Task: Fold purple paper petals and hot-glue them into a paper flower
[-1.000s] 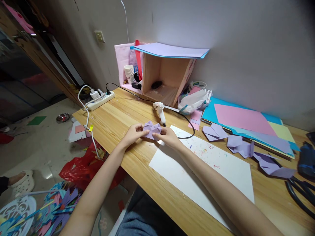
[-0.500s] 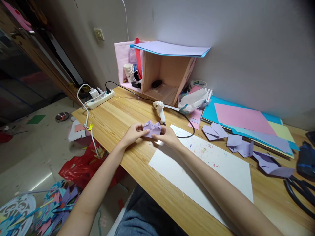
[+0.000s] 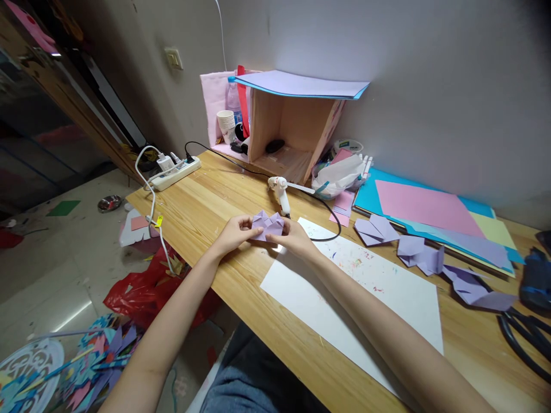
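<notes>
Over the near edge of the wooden table (image 3: 202, 206), both hands met on a small folded purple paper piece (image 3: 267, 224). The left hand (image 3: 232, 234) gripped its left side, thumb on top and fingers curled under, pinching the paper. The right hand (image 3: 295, 237) took the right side the same way, its fingertips closed on the fold. The piece sat between the two hands, lifted just clear of the wood, its pointed flaps facing up and away from the person. It hovered at the top left corner of a white sheet (image 3: 370, 298), which lay flat on the table and carried faint coloured specks.

Just behind the piece a white glue gun (image 3: 280, 193) stood on the table, and its black cable (image 3: 327, 221) looped across to the right. Further back, an open wooden box (image 3: 284, 135) stood against the wall with purple sheets lying on its top. A white power strip (image 3: 174, 174) lay at the far left corner. Off to the right, more folded purple pieces (image 3: 419, 256) lay in a row near a stack of coloured paper (image 3: 430, 207), well apart from the hands. Black scissors (image 3: 523, 338) lay at the far right edge.
</notes>
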Motion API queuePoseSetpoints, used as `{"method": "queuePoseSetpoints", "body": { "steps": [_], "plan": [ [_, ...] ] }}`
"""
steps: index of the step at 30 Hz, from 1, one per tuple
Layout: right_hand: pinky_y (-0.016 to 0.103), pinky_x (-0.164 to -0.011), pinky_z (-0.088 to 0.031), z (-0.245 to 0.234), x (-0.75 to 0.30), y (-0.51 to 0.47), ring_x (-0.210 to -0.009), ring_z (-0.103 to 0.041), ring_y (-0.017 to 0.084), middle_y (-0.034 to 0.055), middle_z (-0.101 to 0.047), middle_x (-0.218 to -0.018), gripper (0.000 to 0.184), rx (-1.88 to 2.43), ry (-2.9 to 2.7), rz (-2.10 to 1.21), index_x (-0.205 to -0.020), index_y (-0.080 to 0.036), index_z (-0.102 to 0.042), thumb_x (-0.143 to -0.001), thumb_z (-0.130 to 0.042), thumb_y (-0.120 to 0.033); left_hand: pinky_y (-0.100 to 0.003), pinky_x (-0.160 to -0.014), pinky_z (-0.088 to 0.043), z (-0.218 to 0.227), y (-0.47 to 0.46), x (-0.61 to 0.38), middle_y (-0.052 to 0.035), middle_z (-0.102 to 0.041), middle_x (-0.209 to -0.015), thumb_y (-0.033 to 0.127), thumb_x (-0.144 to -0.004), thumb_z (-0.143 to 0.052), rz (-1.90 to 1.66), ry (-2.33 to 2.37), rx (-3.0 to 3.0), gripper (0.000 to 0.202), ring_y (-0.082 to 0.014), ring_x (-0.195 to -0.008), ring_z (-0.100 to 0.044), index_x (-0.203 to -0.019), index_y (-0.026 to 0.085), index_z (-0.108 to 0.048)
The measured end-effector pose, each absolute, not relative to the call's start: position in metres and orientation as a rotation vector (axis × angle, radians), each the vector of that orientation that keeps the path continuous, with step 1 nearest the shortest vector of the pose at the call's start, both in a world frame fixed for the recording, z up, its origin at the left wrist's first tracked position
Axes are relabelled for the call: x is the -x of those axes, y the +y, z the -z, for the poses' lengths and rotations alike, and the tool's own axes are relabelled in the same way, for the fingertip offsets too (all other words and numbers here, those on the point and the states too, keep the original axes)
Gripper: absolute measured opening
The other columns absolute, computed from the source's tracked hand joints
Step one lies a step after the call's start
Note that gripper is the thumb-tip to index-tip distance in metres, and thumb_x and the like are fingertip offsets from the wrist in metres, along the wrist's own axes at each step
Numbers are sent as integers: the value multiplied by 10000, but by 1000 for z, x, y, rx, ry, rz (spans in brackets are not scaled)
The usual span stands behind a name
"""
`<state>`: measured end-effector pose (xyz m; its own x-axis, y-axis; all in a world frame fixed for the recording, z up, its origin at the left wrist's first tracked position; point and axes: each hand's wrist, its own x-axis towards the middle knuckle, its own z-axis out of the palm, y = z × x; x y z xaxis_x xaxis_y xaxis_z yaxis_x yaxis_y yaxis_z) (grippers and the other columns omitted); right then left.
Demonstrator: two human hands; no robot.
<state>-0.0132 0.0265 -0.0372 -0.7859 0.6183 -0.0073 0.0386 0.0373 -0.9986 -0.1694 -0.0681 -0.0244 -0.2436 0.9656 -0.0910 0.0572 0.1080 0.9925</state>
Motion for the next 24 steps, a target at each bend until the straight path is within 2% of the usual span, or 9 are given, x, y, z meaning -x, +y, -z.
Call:
{"method": "queuePoseSetpoints", "body": {
  "steps": [10,16,24],
  "plan": [
    [265,-661,-438,40,13,28,-715,-576,157,38,-639,-819,298,678,-1922,-1786,-899,-130,-611,-631,-667,-247,-249,-625,-441,23,-69,169,3,-600,-704,408,-594,-721,-1264,1508,-1072,337,-123,-636,-555,-723,130,-580],
    [266,-674,-441,40,14,29,-732,-584,159,54,-649,-856,318,650,-1862,-1837,-930,-129,-621,-685,-651,-329,-254,-635,-441,25,-68,170,0,-606,-708,418,-592,-720,-1245,1516,-1073,347,-131,-649,-564,-736,132,-585],
    [239,-585,-415,40,10,35,-624,-545,126,35,-635,-754,361,644,-1880,-1908,-901,-126,-650,-701,-638,-427,-263,-664,-438,24,-68,170,-4,-600,-726,389,-591,-726,-1262,1473,-1041,336,-134,-668,-566,-739,126,-581]
  ]
}}
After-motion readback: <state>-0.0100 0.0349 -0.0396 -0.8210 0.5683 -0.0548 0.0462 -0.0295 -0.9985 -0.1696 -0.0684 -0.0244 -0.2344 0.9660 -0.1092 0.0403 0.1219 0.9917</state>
